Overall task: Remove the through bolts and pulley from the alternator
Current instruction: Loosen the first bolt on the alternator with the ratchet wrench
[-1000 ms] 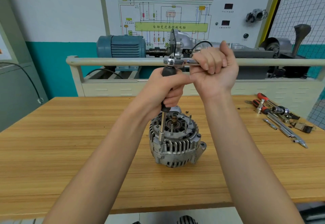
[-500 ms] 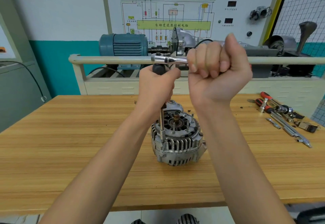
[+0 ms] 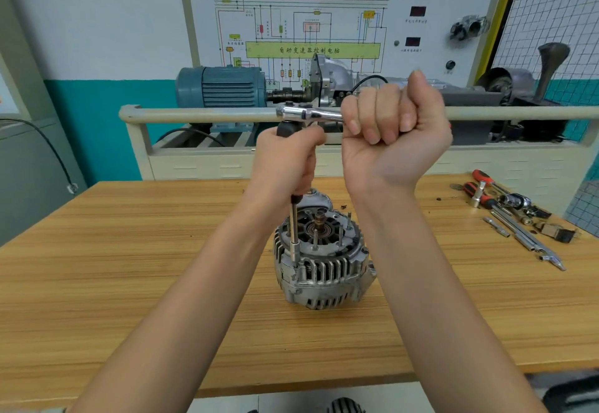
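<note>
Gripping the black handle of a long socket extension (image 3: 294, 234), the left hand (image 3: 285, 166) sits just left of frame centre, fingers curled tight round the grip. The extension runs straight down from that fist to a through bolt (image 3: 295, 264) at the left rim of the alternator (image 3: 322, 263), which stands on end in the middle of the wooden bench (image 3: 129, 266), shaft pointing up. Whether the socket is fully seated on the bolt head is hard to tell, since the tip is small and partly shaded.

Right of that, at the top of the extension, a chrome ratchet (image 3: 309, 113) lies horizontal, its long axis running left to right across the frame. The right hand (image 3: 393, 130) is fisted round its handle, fingers wrapped fully, palm turned toward the camera.

So the coming turn hinges on this: bolt directly below the left fist, vertical axis, with the right hand out on the lever to swing it.

Loose tools (image 3: 505, 214) lie at the right edge of the bench.
</note>
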The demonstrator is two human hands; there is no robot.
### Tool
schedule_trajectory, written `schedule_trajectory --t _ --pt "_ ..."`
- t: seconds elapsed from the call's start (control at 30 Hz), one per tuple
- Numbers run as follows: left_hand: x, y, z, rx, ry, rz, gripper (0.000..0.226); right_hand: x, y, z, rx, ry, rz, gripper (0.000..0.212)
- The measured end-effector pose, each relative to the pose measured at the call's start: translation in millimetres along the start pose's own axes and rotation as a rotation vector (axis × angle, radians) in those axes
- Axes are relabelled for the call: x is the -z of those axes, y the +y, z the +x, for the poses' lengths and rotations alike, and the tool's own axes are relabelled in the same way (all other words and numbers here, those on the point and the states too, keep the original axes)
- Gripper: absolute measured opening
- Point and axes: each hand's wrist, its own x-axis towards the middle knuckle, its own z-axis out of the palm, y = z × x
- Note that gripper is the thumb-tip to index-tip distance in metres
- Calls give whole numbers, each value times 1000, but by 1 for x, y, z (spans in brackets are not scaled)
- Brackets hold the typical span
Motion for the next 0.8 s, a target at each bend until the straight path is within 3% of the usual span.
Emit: schedule_trajectory --t 0.1,0.2,0.37,0.53,0.63,0.8 --pt "-11 -3 -1 -89 244 80 40 -10 9 -15 201 -109 -139 46" --pt "-12 -6 -3 -122 225 83 39 -11 12 -23 309 -136 -173 40" --pt "11 2 0 -15 -225 -24 42 -3 -3 0 3 -38 -48 49" --pt "20 8 4 64 -576 -95 38 14 -4 23 -316 119 339 49" --pt "16 6 5 104 -470 -85 48 15 -4 20 -238 131 308 47" --pt "-3 2 4 9 15 31 47 0 1 -1 50 -17 -32 48"
